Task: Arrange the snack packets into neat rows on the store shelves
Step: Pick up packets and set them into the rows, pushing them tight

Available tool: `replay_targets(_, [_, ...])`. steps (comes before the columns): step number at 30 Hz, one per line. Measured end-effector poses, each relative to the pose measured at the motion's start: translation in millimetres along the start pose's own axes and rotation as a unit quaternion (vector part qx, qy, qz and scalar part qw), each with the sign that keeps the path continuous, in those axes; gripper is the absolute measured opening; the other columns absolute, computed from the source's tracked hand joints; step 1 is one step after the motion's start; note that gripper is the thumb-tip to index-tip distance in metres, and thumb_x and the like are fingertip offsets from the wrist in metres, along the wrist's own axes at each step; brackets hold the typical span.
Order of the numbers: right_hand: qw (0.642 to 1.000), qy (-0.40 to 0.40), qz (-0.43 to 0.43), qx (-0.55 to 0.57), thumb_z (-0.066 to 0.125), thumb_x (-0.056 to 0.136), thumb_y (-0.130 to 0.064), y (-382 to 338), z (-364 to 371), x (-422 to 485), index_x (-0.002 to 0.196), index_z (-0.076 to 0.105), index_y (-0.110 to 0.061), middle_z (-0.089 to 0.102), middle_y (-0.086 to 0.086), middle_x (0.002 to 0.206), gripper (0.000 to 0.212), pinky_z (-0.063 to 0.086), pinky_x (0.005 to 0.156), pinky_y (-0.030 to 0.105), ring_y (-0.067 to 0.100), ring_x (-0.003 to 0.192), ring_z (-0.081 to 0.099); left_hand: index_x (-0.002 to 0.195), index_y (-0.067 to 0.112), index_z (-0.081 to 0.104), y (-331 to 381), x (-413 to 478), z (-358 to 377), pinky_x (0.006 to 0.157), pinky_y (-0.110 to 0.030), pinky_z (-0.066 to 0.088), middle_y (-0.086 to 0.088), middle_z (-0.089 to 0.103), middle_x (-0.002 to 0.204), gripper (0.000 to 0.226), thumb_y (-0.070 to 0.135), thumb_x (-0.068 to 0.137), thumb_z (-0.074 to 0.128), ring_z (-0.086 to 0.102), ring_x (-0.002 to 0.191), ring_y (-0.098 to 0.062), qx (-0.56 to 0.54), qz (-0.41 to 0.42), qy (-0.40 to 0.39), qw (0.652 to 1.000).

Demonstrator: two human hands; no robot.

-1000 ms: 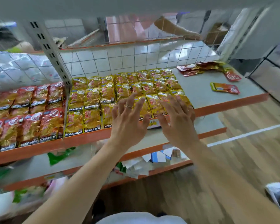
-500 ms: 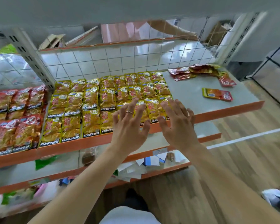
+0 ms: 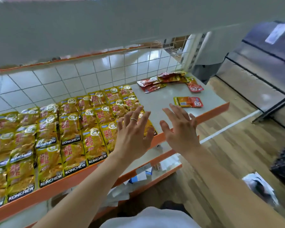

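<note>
Both hands are out in front of me, palms down, fingers straight and fanned apart, holding nothing. The left hand (image 3: 133, 134), with a ring (image 3: 134, 119) on one finger, hangs over the right end of the yellow packets (image 3: 69, 129). I can't tell from here whether the palm is resting on that last column or sitting just above it.

The yellow packets fill the left and middle of the shelf (image 3: 163, 94). They lie flat in overlapping rows running from the wire grid (image 3: 105, 71) at the back to the orange front lip.

The right hand (image 3: 179, 130) is just beside the left, the two apart, over bare grey shelf near the front edge, right of the rows.

Just past its fingertips a lone packet (image 3: 188, 102) in orange and yellow lies flat on its own, not touched. Further back, in the far right corner against the grid, there's a loose heap of red packets (image 3: 168, 80), jumbled and overlapping, well apart from both hands.

Under my wrists a lower shelf (image 3: 155, 152) sticks out, and the wooden floor (image 3: 237, 153) runs off to the right.
</note>
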State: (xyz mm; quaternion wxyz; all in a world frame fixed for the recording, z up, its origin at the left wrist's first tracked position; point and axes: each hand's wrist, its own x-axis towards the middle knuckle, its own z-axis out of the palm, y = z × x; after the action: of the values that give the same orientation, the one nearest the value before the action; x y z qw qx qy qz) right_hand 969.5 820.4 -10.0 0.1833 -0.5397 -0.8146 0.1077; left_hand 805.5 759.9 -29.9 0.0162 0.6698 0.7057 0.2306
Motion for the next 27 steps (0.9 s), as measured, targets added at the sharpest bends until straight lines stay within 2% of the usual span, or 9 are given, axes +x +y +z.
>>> replay_targets(6, [1.000,-0.021,-0.014,-0.003,0.042,0.102,-0.047,25.5,6.1,25.6,0.149,0.039,-0.033,0.028,-0.004,0.162,0.050,0.007,0.119,0.052,0.018,0.151,0.018,0.147,0.025,0.044,23.0,27.5,19.0,0.108,-0.049,0.028,-0.003,0.035,0.158,0.061,0.052,0.094,0.032,0.029,0.140,-0.026,0.021,0.015,-0.007,1.000])
replay_targets(11, [0.999,-0.034,-0.041,0.003,0.046,0.102,-0.045,64.7,-0.4,53.2,0.149,0.041,-0.032,0.031,-0.003,0.161,0.049,0.009,0.119,0.053,0.019,0.151,0.019,0.148,0.024,0.043,47.5,55.9,47.4,0.109,-0.049,0.027,-0.002,0.034,0.158,0.058,0.047,0.095,0.040,0.028,0.138,-0.024,0.025,-0.018,-0.002,1.000])
replay_targets(14, [0.997,-0.040,-0.064,0.016,0.049,0.101,-0.040,95.8,-8.1,74.4,0.146,0.045,-0.030,0.035,-0.001,0.159,0.047,0.011,0.119,0.055,0.021,0.149,0.024,0.149,0.025,0.040,69.0,74.2,65.6,0.108,-0.048,0.030,0.000,0.033,0.159,0.058,0.045,0.095,0.041,0.032,0.139,-0.026,0.025,-0.035,-0.015,0.999])
replay_targets(16, [0.997,-0.035,-0.065,0.028,0.052,0.100,-0.037,116.2,-11.0,88.9,0.144,0.049,-0.028,0.039,0.000,0.157,0.045,0.012,0.118,0.053,0.022,0.148,0.027,0.150,0.026,0.039,82.1,89.0,79.6,0.106,-0.047,0.032,0.002,0.033,0.159,0.056,0.039,0.097,0.049,0.033,0.139,-0.025,0.038,-0.029,-0.033,0.998])
replay_targets(19, [0.996,-0.051,-0.066,0.028,0.051,0.100,-0.035,147.3,-12.8,104.3,0.142,0.050,-0.029,0.040,-0.001,0.156,0.042,0.013,0.117,0.052,0.020,0.147,0.026,0.145,0.022,0.046,101.8,111.5,98.6,0.099,-0.045,0.040,-0.001,0.047,0.151,0.052,0.025,0.095,0.060,0.048,0.131,-0.028,0.068,-0.019,-0.049,0.996])
replay_targets(21, [0.995,-0.072,-0.066,0.026,0.048,0.101,-0.036,169.3,-14.7,114.1,0.142,0.048,-0.031,0.037,-0.003,0.157,0.041,0.011,0.118,0.052,0.018,0.149,0.023,0.144,0.020,0.048,113.9,126.4,109.9,0.096,-0.044,0.044,-0.003,0.050,0.149,0.051,0.019,0.094,0.059,0.054,0.126,-0.029,0.066,-0.018,-0.055,0.996])
replay_targets(23, [0.994,-0.086,-0.063,0.026,0.046,0.102,-0.036,188.3,-17.2,126.6,0.143,0.046,-0.031,0.033,-0.003,0.159,0.042,0.009,0.118,0.053,0.017,0.150,0.020,0.147,0.019,0.044,123.9,142.0,120.2,0.101,-0.041,0.043,-0.002,0.043,0.155,0.053,0.018,0.095,0.055,0.048,0.135,-0.026,0.068,-0.016,-0.060,0.996])
replay_targets(25, [0.993,-0.099,-0.066,0.026,0.045,0.102,-0.034,200.4,-18.3,140.8,0.145,0.045,-0.031,0.032,-0.003,0.160,0.043,0.008,0.119,0.053,0.017,0.150,0.019,0.152,0.020,0.036,130.3,160.5,130.6,0.112,-0.039,0.034,-0.002,0.026,0.164,0.057,0.022,0.097,0.051,0.027,0.150,-0.022,0.087,-0.006,-0.077,0.993])
replay_targets(27, [0.990,-0.111,-0.076,0.028,0.044,0.102,-0.033,205.9,-17.1,154.0,0.145,0.044,-0.031,0.032,-0.003,0.160,0.043,0.007,0.119,0.053,0.017,0.150,0.018,0.155,0.021,0.029,133.6,178.1,138.0,0.119,-0.037,0.023,-0.001,0.014,0.167,0.059,0.030,0.099,0.047,0.012,0.154,-0.019,0.098,-0.005,-0.120,0.988])
